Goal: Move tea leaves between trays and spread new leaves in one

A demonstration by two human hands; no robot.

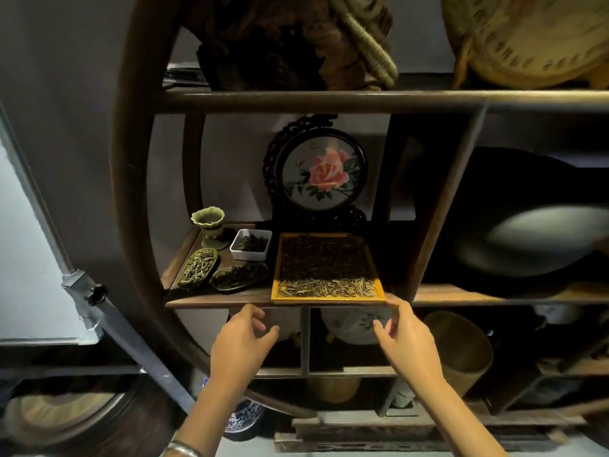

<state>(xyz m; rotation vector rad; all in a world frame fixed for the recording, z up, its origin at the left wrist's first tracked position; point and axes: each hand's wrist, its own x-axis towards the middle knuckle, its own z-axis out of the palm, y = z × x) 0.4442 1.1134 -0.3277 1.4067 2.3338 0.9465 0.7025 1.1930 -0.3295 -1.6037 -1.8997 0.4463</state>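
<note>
A square yellow tray (276,268) sits on a dark wooden shelf (214,300), its front edge at the shelf's lip. Dark tea leaves (324,255) fill most of the tray, and a band of pale leaves (326,287) lies along its front. My left hand (242,341) hovers below the shelf edge, left of the tray, with relaxed fingers holding nothing. My right hand (403,334) reaches up with loosely bent fingers, and its fingertips are at the tray's front right corner.
Left of the tray stand a white rectangular dish (250,257) of green leaves, two leaf-shaped dishes (197,269) (239,277) with leaves and a green cup (209,225). A round flower screen (321,173) stands behind. Baskets and pots fill the compartments below and right.
</note>
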